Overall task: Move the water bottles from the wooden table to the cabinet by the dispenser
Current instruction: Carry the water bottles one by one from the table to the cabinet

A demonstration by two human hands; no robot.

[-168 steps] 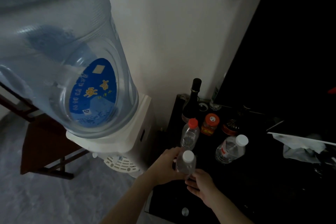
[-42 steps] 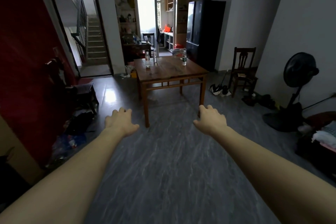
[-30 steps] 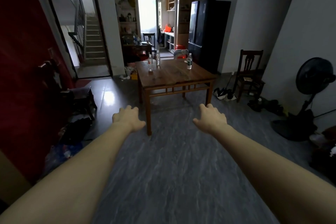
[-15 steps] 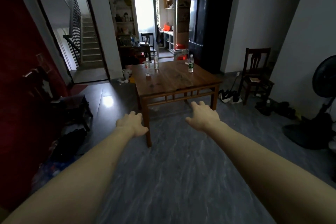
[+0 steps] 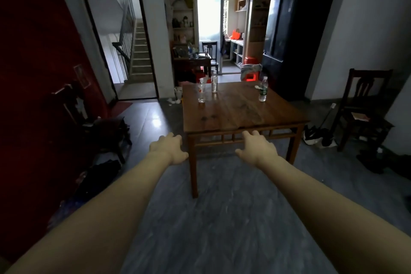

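Nearest item: my two forearms, stretched forward over the grey floor (image 5: 222,218), both bare and carrying nothing. Left hand (image 5: 169,148): palm down, fingers loosely spread and relaxed, empty, level with the near left leg of the wooden table. Right hand (image 5: 255,148): same posture, fingers loosely extended, empty, in front of the near rail of the table. Next item: the wooden table's surface (image 5: 235,111), square, its near half bare, three water bottles standing upright toward the far edge. Bottle one, the red-labelled bottle (image 5: 201,91), far left, white cap. Bottle two, the clear bottle (image 5: 214,82), just behind and to the right of bottle one, the pair near each other but apart as far as I can tell. Bottle three, the green-labelled bottle (image 5: 263,89), far right, well apart from the pair, beside a small pale scrap I cannot identify. Step in hand, by my judgement: the approach for another pickup; no bottle is within reach yet. To do it well, I should close in on the near edge or round the left side, since all three bottles stand far across the surface; take the pair with one hand each, gripping mid-body and lifting straight up, so that neither tips the other. Bottle three would wait for a later trip. Farther items: a dark chair (image 5: 364,104) at the right wall, a black refrigerator (image 5: 287,38) behind the table, a stairway (image 5: 140,51) through the left doorway. The cabinet and dispenser are not in view.
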